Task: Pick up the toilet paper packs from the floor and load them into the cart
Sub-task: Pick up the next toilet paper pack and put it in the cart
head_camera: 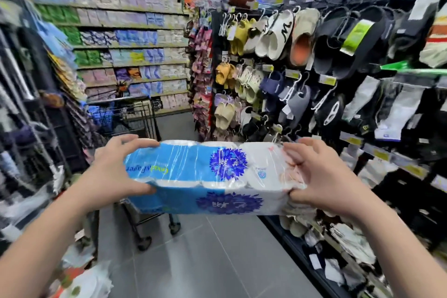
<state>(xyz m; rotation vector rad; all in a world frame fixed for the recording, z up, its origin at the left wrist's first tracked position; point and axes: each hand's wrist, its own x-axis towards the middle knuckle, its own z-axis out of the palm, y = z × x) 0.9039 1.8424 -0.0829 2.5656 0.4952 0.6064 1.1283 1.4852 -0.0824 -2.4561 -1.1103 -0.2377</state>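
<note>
Hands, left hand (113,172) and right hand (321,176), clamp the toilet paper pack (205,176) by its ends; next, probably lowering into the far-left cart (135,113).

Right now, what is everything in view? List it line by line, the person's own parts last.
Toilet paper pack: one, blue and white with purple flowers, held in the air at both ends, in front of the cart.
Cart: one, dark wire, ahead on the left, partly hidden by the pack.
Slippers: many, white, yellow, beige, black, hung on the right rack.
Socks: several, black and white, far right.
Shelves of paper goods: many packs, blurred, at the back left.
Floor: grey tiles.
Left hand: gripping the pack's blue end.
Right hand: gripping the white end.
</note>
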